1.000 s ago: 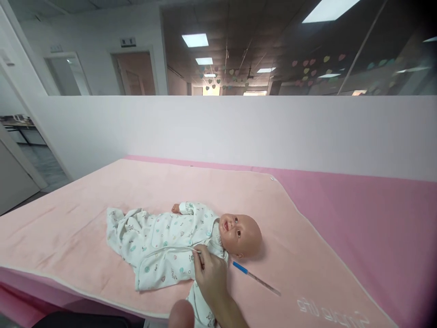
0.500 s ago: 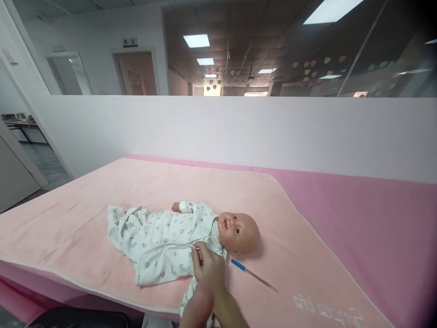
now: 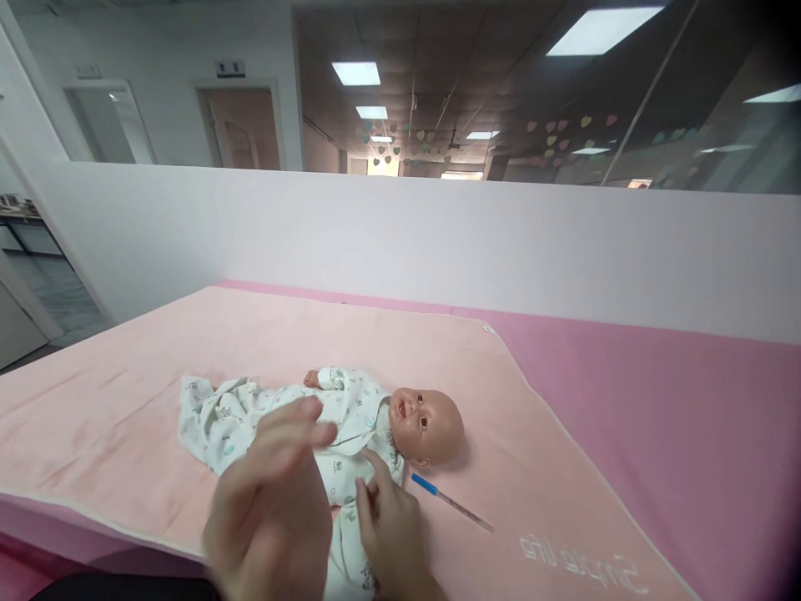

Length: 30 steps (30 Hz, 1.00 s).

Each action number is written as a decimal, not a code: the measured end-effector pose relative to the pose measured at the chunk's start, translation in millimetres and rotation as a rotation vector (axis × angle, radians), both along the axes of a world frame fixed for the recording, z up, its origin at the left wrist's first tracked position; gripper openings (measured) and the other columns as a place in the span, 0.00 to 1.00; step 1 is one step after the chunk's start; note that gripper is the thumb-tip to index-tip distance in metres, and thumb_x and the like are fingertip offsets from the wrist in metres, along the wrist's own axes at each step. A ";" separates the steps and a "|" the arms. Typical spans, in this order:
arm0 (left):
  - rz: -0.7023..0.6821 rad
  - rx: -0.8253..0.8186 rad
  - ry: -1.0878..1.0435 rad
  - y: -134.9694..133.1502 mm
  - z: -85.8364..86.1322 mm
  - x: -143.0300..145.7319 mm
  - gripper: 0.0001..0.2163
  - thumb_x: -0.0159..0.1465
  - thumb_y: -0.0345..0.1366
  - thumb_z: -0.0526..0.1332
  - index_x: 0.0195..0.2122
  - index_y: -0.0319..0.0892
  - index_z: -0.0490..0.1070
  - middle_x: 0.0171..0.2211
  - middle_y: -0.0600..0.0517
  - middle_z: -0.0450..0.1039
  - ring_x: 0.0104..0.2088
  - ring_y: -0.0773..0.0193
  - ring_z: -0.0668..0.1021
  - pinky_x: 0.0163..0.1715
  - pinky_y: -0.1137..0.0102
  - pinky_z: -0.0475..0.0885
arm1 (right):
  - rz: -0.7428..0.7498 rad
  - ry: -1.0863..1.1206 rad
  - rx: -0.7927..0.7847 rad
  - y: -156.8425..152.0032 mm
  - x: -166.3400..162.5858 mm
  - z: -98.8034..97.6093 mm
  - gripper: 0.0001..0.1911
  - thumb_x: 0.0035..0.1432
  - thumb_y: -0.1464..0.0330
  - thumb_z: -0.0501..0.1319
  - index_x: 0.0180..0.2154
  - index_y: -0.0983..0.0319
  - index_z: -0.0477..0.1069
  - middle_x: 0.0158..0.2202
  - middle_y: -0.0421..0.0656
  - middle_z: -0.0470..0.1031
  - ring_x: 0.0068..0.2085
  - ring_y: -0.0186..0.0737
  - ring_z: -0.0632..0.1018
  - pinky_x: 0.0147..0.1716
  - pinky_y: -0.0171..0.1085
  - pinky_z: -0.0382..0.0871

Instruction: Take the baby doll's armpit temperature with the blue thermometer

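A baby doll [image 3: 431, 426] lies on its back with its head to the right, dressed in a white patterned garment [image 3: 356, 417]. My right hand [image 3: 395, 530] is at the doll's chest, thumb and index finger apart, the index fingertip at the garment's edge near the neck; no grip shows. My left hand [image 3: 275, 501], a little blurred, is raised in front of the doll's lower body with fingers stretched out and nothing in them. It hides much of the garment's lower front. Beside the doll's head lies a thin clear stick with a blue end [image 3: 451, 502], perhaps a thermometer.
Under the doll a light pink blanket [image 3: 531, 476] with white lettering covers much of a darker pink surface [image 3: 657, 384]. A white partition [image 3: 438, 242] with glass above rises behind it. At the lower left is a black object's edge [image 3: 125, 587].
My left hand has come up from the bottom edge to in front of the garment. My right hand's pinch on the garment's edge has loosened. The view has shifted slightly.
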<state>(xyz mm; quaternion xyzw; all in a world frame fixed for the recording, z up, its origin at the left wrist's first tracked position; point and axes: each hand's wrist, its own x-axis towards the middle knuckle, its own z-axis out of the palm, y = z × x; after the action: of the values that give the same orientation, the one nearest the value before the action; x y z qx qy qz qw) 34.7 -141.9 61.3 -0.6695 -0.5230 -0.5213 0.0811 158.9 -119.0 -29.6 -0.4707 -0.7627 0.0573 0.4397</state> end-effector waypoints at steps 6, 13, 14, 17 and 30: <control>-0.184 -0.054 0.081 86.2 -27.9 -20.1 0.11 0.64 0.34 0.49 0.37 0.43 0.72 0.33 0.51 0.75 0.37 0.64 0.75 0.44 0.64 0.68 | -0.454 -0.091 0.170 -18.2 100.3 -17.5 0.15 0.61 0.63 0.50 0.40 0.64 0.71 0.24 0.42 0.74 0.23 0.34 0.74 0.24 0.30 0.66; -0.376 -0.497 0.179 97.3 -58.4 -34.4 0.14 0.56 0.46 0.60 0.41 0.49 0.74 0.42 0.51 0.74 0.45 0.57 0.71 0.45 0.63 0.65 | -0.351 -0.442 0.217 -14.2 164.6 -37.2 0.18 0.62 0.61 0.48 0.33 0.61 0.73 0.32 0.46 0.76 0.34 0.40 0.77 0.34 0.37 0.70; -0.409 -0.521 0.171 95.0 -56.7 -34.4 0.14 0.55 0.47 0.61 0.40 0.50 0.74 0.43 0.52 0.73 0.46 0.57 0.71 0.46 0.63 0.65 | -0.339 -0.453 0.199 -14.8 164.6 -37.6 0.17 0.63 0.62 0.48 0.32 0.61 0.73 0.32 0.45 0.76 0.35 0.40 0.77 0.35 0.37 0.69; -0.441 -0.573 0.037 92.3 -52.7 -34.7 0.11 0.57 0.46 0.58 0.35 0.47 0.75 0.42 0.51 0.72 0.43 0.59 0.71 0.44 0.66 0.64 | -0.363 -0.430 0.193 -19.2 161.2 -27.3 0.19 0.64 0.63 0.46 0.31 0.62 0.72 0.29 0.44 0.77 0.31 0.38 0.77 0.32 0.36 0.69; -0.349 -0.537 -0.378 106.2 -39.1 -42.6 0.18 0.57 0.49 0.55 0.35 0.37 0.73 0.30 0.50 0.72 0.30 0.66 0.70 0.31 0.73 0.64 | -0.163 0.015 0.271 -6.2 70.2 96.0 0.12 0.61 0.69 0.51 0.33 0.61 0.74 0.30 0.43 0.77 0.32 0.36 0.76 0.34 0.34 0.69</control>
<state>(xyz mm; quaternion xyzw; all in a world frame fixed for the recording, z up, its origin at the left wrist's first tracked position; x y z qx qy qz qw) -7.9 -35.7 22.1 -0.6379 -0.5248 -0.4859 -0.2855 229.2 -125.2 66.4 -0.4671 -0.7194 -0.0785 0.5080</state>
